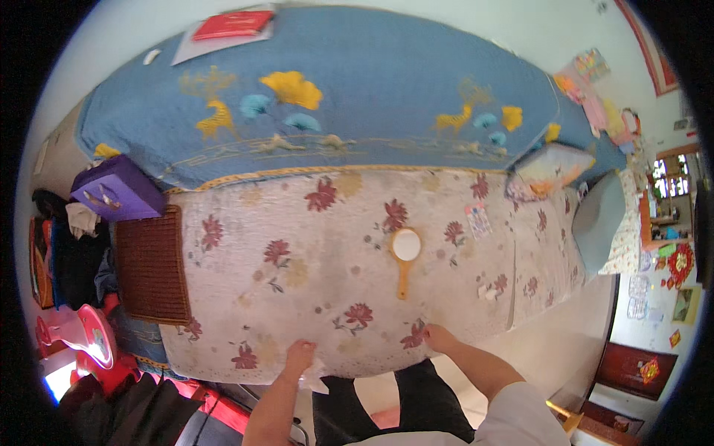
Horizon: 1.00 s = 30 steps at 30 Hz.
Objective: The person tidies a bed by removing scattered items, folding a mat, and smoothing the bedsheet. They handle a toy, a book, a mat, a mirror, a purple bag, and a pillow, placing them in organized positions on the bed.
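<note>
A round hand mirror with a light wooden frame and handle [402, 279] lies on the flower-patterned cover [334, 245], its handle pointing towards me. My left hand [302, 355] is at the near edge of the cover, its fingers curled around a crumpled piece of thin whitish material [317, 380] that hangs below it; it looks like tissue or plastic. Over the near edge, further right, my right hand [438, 338] is closed, and nothing shows in it. Neither hand touches the mirror.
A brown woven mat [149, 265] and a purple box or bag [120, 189] stand at the left. A small printed card [478, 221] and small white pieces [488, 291] lie on the right. Behind is a blue deer-patterned cover [362, 89]; a grey rounded seat or stool [599, 223] is far right.
</note>
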{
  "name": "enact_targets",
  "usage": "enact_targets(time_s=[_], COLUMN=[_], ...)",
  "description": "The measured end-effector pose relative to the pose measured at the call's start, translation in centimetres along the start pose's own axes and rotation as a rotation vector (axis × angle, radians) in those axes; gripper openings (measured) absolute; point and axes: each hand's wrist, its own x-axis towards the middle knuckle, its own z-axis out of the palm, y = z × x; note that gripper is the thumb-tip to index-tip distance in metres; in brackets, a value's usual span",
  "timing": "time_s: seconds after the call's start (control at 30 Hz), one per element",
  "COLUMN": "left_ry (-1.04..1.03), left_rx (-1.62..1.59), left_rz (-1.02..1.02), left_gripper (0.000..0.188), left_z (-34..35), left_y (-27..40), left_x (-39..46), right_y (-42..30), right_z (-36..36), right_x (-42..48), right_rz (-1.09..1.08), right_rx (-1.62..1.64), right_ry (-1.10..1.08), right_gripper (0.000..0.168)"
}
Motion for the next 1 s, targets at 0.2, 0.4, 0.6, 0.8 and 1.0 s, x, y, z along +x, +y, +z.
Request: enact_targets(time_s=[0.2, 0.4, 0.6, 0.8, 1.0], left_ry=[-0.165, 0.177, 0.114, 0.008, -0.016], left_rx=[0.041, 0.144, 0.243, 0.168, -0.261], left_rz=[-0.122, -0.228, -0.142, -0.102, -0.047], left_gripper=[0.047, 0.034, 0.021, 0.022, 0.028], left_z=[15.3, 19.6, 21.6, 24.3, 28.6], left_y=[7.5, 10.1, 11.8, 14.2, 22.8], left_x=[-1.9, -2.5, -1.6, -2.1, 0.3], right_y=[20.1, 29.5, 37.7, 37.9, 30.0], right_z=[6.7, 9.2, 8.5, 1.8, -7.1], right_x=[1.1, -0.3, -5.6, -5.9, 1.9], right_rz=[0.769, 1.268, 1.031, 0.842, 0.119], right_rx=[0.310, 1.047, 1.010, 1.027, 0.393], right_ry=[0.506, 0.649, 0.515, 0.010, 0.798], right_gripper=[0.017, 0.025, 0.021, 0.023, 0.026])
